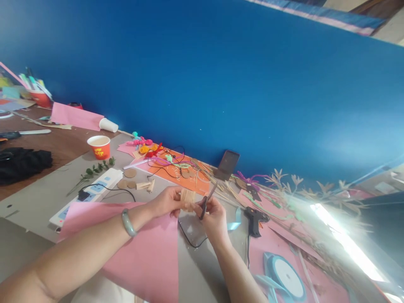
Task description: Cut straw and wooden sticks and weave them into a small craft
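Between the fingertips of my left hand [166,203] is a small flat bundle of straw-coloured strips [188,196]. A pair of dark-handled scissors [204,207] rests in my right hand [215,219], its blades pointing up and away to the right. Both hands are close together above the grey board, and the right fingertips come up to the bundle's edge. Whether they touch it I cannot tell. Pink paper [145,252] lies under my left forearm. Just right of my right hand is a curl of light blue ribbon [235,221].
A white power strip [105,181] with a black plug stands at left, near a red paper cup [99,148]. To the right lie a black glue gun [254,221] and a blue ribbon spool [285,275]. A phone [229,164] leans against the blue wall behind craft scraps.
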Available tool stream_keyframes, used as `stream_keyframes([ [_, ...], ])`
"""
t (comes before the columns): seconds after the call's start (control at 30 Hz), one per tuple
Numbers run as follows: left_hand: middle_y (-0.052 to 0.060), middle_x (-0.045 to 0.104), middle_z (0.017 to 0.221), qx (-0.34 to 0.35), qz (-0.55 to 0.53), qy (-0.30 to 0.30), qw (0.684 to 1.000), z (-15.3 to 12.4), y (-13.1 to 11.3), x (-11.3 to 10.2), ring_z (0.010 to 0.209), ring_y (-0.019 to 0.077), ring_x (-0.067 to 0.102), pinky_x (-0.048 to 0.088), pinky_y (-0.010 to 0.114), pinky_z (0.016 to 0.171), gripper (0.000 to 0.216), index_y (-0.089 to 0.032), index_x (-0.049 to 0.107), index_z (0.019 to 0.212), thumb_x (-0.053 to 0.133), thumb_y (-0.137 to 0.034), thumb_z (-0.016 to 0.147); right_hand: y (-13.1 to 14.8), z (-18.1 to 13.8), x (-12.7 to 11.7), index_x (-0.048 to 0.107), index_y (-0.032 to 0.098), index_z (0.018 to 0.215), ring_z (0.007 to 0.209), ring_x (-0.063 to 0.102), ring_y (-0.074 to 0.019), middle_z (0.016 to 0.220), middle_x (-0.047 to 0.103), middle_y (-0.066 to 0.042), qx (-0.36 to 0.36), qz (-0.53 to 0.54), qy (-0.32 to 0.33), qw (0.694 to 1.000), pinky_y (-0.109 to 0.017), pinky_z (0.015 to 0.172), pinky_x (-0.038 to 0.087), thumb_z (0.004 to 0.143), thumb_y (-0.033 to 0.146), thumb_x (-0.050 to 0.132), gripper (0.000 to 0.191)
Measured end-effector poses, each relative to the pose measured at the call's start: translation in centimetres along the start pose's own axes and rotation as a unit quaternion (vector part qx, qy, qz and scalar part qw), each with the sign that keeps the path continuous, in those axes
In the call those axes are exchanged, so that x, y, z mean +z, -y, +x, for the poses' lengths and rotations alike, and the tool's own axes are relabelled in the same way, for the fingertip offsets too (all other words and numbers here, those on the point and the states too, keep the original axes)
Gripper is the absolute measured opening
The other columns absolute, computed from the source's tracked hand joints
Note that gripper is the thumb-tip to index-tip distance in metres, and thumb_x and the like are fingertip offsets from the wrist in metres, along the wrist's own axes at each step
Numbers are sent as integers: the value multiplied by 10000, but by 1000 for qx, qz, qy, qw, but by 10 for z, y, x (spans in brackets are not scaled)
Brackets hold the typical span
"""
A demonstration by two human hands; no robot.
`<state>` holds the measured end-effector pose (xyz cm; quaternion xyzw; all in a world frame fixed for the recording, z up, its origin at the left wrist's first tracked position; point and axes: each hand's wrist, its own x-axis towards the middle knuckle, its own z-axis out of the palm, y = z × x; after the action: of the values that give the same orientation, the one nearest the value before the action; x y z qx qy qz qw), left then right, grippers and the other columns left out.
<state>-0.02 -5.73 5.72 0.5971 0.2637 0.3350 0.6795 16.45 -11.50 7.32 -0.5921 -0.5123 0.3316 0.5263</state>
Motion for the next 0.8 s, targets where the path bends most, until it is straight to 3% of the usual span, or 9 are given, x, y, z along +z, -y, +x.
stream_keyframes([
  [0.37, -22, 535, 472, -107, -32, 74, 991, -1, -5, -15, 390, 75, 501, 332, 164, 397, 269, -130, 560, 734, 659, -380, 723, -4, 3, -7, 508, 188, 676, 481, 521, -108, 602, 627, 4, 30, 23, -8, 999, -214, 448, 397, 594, 357, 761, 314],
  [0.43, 12, 593, 528, -119, -46, 78, 989, -2, -6, -15, 443, 91, 552, 373, 168, 426, 258, -120, 594, 763, 661, -365, 721, -4, 2, -7, 516, 187, 674, 481, 527, -114, 607, 636, -5, 25, 12, -8, 1000, -217, 443, 400, 595, 370, 755, 311],
  [0.53, 90, 685, 779, -111, -80, 81, 987, -2, -7, -11, 694, 165, 664, 492, 219, 593, 276, -113, 646, 854, 686, -338, 701, -3, 1, -6, 528, 186, 661, 500, 541, -123, 604, 642, -10, 8, -13, -12, 1000, -230, 477, 419, 604, 357, 741, 279],
  [0.6, 98, 689, 841, -95, -74, 83, 989, -1, -6, -6, 755, 180, 664, 517, 259, 671, 285, -112, 666, 859, 722, -322, 674, -2, -1, -5, 537, 190, 645, 521, 553, -132, 594, 638, -5, -11, -36, -13, 999, -244, 517, 435, 602, 334, 739, 252],
  [0.8, 23, 620, 590, -63, 5, 48, 997, -2, -6, 0, 510, 118, 586, 475, 216, 508, 285, -104, 649, 703, 776, -347, 623, 0, -8, 2, 535, 198, 621, 531, 530, -128, 586, 620, 3, -51, -55, 2, 997, -251, 540, 437, 627, 319, 717, 218],
])
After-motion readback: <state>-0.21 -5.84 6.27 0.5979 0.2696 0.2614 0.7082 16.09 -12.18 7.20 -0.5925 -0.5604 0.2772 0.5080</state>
